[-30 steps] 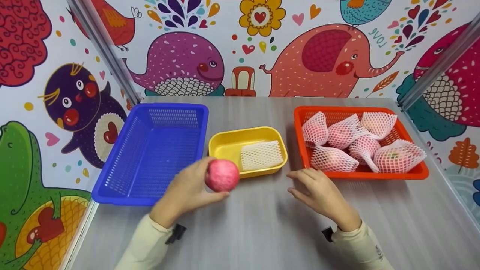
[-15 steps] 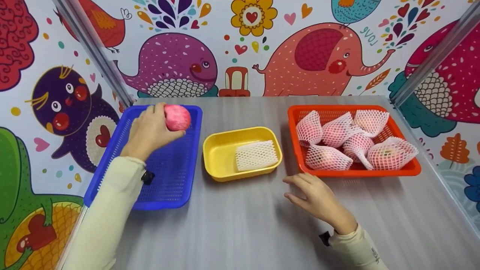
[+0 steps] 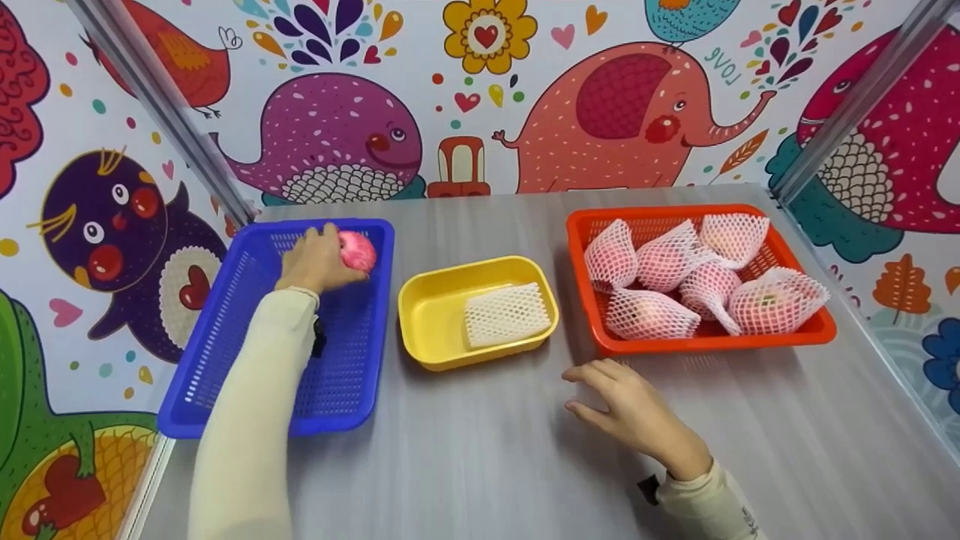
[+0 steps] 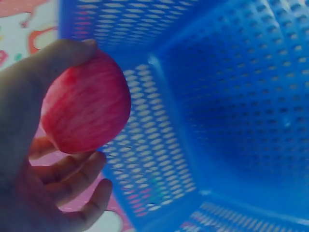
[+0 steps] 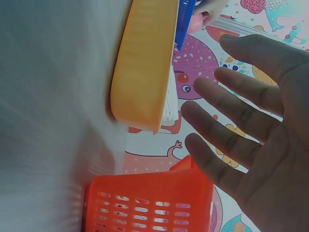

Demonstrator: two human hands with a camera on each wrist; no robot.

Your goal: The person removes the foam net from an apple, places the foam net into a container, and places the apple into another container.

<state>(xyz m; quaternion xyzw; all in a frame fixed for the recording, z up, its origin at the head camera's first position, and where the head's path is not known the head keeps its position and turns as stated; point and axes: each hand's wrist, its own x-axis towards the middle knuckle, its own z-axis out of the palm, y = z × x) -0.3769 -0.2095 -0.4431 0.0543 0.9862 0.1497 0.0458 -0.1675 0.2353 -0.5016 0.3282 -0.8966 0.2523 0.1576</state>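
Observation:
A pinkish-red apple [image 3: 357,250] without a net is gripped between the thumb and fingers of my left hand [image 3: 315,259], over the far end of the blue basket [image 3: 337,375]. The left wrist view shows the apple [image 4: 89,104] against the basket's perforated wall [image 4: 149,125]. My right hand [image 3: 637,412] hovers at the near side of the red basket [image 3: 712,343], fingers loosely spread and holding nothing. Within the red basket lie several apples in white foam nets [image 3: 649,313]. In the right wrist view the right palm [image 5: 275,159] faces the yellow tray's side.
Between the two baskets stands a yellow tray [image 3: 435,307] with an empty foam net [image 3: 507,315] lying flat in its right half. Grey table surface [image 3: 465,450] extends in front. Printed wall panels [image 3: 480,97] close off the back and sides.
My left hand has carried the apple from in front of the yellow tray leftward, then down into the far part of the blue basket. The right hand has barely moved.

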